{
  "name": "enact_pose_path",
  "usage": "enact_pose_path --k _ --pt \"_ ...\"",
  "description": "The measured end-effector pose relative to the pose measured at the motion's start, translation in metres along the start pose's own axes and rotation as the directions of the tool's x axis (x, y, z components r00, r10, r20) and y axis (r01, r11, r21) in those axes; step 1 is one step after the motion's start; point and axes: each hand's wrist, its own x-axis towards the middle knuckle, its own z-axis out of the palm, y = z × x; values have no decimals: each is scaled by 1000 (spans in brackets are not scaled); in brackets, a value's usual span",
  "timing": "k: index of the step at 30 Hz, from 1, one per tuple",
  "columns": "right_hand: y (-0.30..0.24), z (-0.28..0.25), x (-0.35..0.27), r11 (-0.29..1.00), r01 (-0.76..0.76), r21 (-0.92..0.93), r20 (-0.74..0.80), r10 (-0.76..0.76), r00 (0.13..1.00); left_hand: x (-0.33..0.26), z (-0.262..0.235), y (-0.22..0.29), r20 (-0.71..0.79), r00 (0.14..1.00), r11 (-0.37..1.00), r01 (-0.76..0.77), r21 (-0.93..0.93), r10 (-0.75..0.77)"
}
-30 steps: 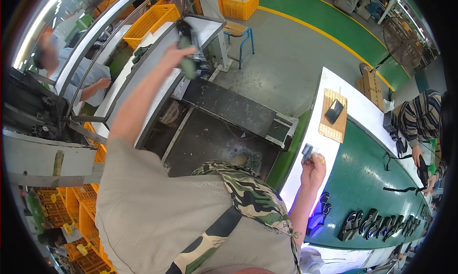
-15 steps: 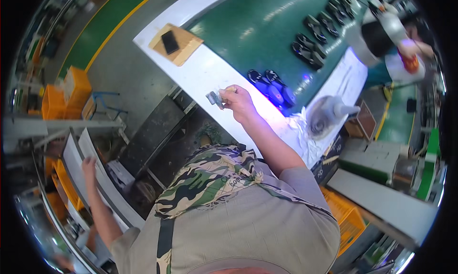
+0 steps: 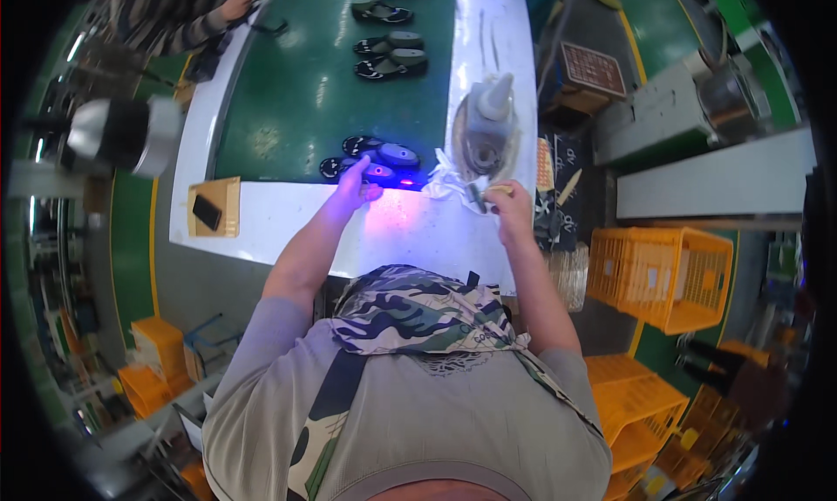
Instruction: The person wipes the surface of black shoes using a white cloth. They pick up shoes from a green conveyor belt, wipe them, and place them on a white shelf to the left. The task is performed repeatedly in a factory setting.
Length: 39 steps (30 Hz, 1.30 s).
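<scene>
The left grip (image 3: 356, 185) stands wide, thumb parted from fingers, around the heel end of the near shoe (image 3: 335, 170); whether it touches, I cannot tell. The far shoe (image 3: 397, 153) lies just beyond, both with toes to that grip's left. The right grip (image 3: 507, 206) is pinched on a small tool (image 3: 475, 197), its kind unclear, over the desk (image 3: 405, 252); a cloth (image 3: 443, 180) lies just left of it, a bottle (image 3: 490, 122) in a dish (image 3: 459, 148) just beyond. The shoe should be light, stiffened by the grey insert (image 3: 378, 172), its glossy toe probably slippery and easily marked: the heel end looks the safer hold.
</scene>
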Motion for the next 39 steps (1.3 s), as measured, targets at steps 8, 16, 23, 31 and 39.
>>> enact_pose_path --k 8,16,23,31,39 --pt "22 -41 61 746 270 -608 -193 -469 862 32 21 43 -47 995 987 94 131 -88" --pt "13 11 86 229 276 -933 98 -578 810 87 41 93 18 998 998 54 -37 -53" --pt "20 19 98 91 305 -948 209 -544 813 67 17 62 210 969 991 130 3 -128" --pt "54 10 126 -20 418 -908 330 -647 687 59 12 40 381 923 917 111 -383 47" --pt "14 25 97 -121 274 -954 299 -418 858 88 -9 25 263 959 955 -21 -296 103"
